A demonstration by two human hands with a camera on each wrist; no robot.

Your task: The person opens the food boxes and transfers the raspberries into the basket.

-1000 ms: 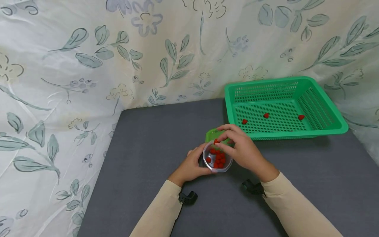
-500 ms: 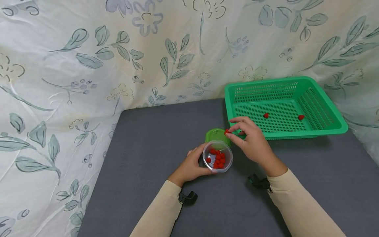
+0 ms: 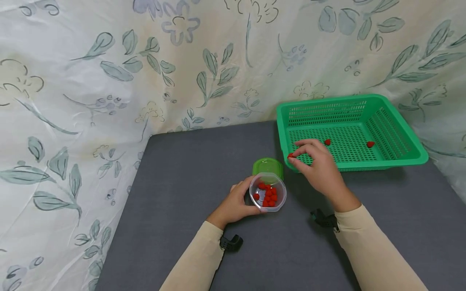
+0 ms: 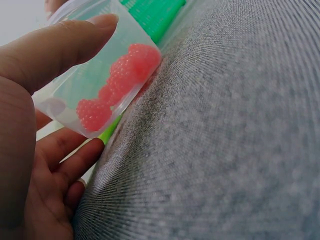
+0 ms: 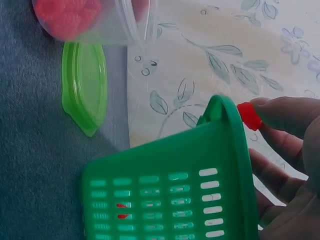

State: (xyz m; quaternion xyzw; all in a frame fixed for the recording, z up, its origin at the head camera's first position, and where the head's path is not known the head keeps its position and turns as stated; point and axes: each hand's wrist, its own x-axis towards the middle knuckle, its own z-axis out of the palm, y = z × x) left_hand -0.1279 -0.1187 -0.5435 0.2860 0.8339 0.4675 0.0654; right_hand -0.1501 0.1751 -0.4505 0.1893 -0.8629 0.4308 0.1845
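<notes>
My left hand point(image 3: 236, 204) grips a clear plastic cup point(image 3: 281, 202) by its side, thumb and fingers around it. Several red raspberries point(image 3: 268, 195) lie in the cup; the left wrist view shows these raspberries point(image 4: 120, 77) through the wall. Between thumb and fingertips, my right hand point(image 3: 320, 167) pinches a single raspberry point(image 3: 291, 155). That raspberry point(image 5: 249, 116) is just over the rim of the green basket point(image 5: 160, 165) in the right wrist view. Two raspberries, one left point(image 3: 327, 142) and one right point(image 3: 370, 144), show on the basket's floor; my hand covers part of its near left corner.
A green lid point(image 3: 267, 166) lies on the grey tabletop point(image 3: 189, 178) just behind the cup. The basket point(image 3: 386, 163) stands at the back right, against a flower-printed cloth point(image 3: 218, 32) that hangs behind and to the left.
My right hand has moved right and away from above the cup to the basket's near left rim, still pinching the raspberry. The left hand and cup have stayed put.
</notes>
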